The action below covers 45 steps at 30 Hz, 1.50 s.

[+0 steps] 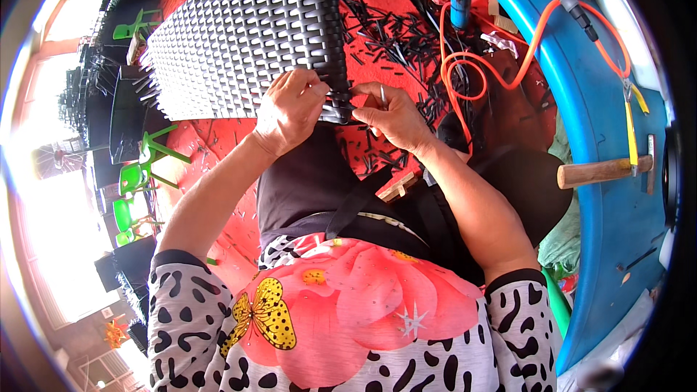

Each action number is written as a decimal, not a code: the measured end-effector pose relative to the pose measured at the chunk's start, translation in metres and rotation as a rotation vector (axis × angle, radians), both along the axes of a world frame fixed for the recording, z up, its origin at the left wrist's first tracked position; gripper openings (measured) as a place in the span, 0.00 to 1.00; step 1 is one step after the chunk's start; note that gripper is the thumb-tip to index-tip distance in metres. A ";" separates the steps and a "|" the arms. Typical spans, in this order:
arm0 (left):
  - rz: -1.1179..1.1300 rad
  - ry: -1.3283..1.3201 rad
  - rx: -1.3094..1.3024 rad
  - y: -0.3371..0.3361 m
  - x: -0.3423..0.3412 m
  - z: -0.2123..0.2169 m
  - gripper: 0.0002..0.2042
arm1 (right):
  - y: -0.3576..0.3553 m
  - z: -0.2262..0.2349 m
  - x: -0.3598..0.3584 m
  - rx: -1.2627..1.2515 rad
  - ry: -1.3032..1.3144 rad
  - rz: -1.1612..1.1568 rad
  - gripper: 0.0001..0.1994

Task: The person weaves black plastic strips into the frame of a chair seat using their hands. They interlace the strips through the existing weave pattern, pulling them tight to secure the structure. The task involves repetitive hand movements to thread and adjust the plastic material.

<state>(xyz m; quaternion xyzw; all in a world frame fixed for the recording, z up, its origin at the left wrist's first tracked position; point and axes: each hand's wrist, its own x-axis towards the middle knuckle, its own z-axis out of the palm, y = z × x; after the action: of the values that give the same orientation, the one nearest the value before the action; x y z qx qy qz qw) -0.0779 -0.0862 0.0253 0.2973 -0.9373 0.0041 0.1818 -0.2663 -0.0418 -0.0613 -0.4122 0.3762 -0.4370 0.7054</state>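
Black woven panel point(247, 29) edge pinched between left hand point(289, 107) and right hand point(392, 112).

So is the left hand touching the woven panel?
Touching. The head view shows the left hand with fingers curled over the near edge of the woven panel, no gap between them.

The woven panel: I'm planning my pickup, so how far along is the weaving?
Most of the black woven panel looks woven, and cut strip offcuts litter the red floor. In hand: the left hand grips the near corner while the right hand works it with a small metal tool. Left: loose strip ends at the left edge.
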 end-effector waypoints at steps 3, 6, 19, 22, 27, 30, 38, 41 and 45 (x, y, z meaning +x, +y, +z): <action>0.016 -0.030 -0.003 0.006 -0.001 0.001 0.11 | 0.003 -0.001 0.000 -0.067 0.062 -0.001 0.17; 0.034 0.018 0.022 0.011 0.003 -0.006 0.12 | 0.005 -0.008 0.004 -0.171 0.132 -0.047 0.16; 0.054 0.080 0.119 0.022 0.006 -0.008 0.10 | 0.010 0.001 0.001 -0.434 0.405 -0.061 0.16; 0.029 0.075 0.127 0.019 0.010 -0.008 0.14 | 0.012 0.003 0.002 -0.520 0.516 -0.074 0.17; 0.153 0.175 0.339 0.024 0.021 -0.009 0.22 | 0.018 0.015 0.008 -0.344 0.513 -0.078 0.16; 0.105 0.170 0.305 0.021 0.023 -0.009 0.21 | 0.016 0.005 0.009 -0.443 0.467 -0.133 0.11; 0.075 0.206 0.322 0.017 0.025 -0.008 0.18 | 0.012 0.008 0.008 -0.461 0.450 -0.166 0.08; 0.075 0.163 0.300 0.018 0.026 -0.007 0.18 | 0.010 0.007 0.007 -0.504 0.499 -0.167 0.08; 0.084 0.154 0.323 0.019 0.025 -0.006 0.19 | 0.007 0.004 0.004 -0.569 0.569 -0.156 0.10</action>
<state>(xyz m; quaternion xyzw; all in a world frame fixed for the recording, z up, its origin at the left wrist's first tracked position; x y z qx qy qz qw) -0.0532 -0.0676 0.0194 0.3607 -0.8959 -0.1618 0.2026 -0.2620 -0.0349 -0.0569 -0.6655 0.4503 -0.4445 0.3959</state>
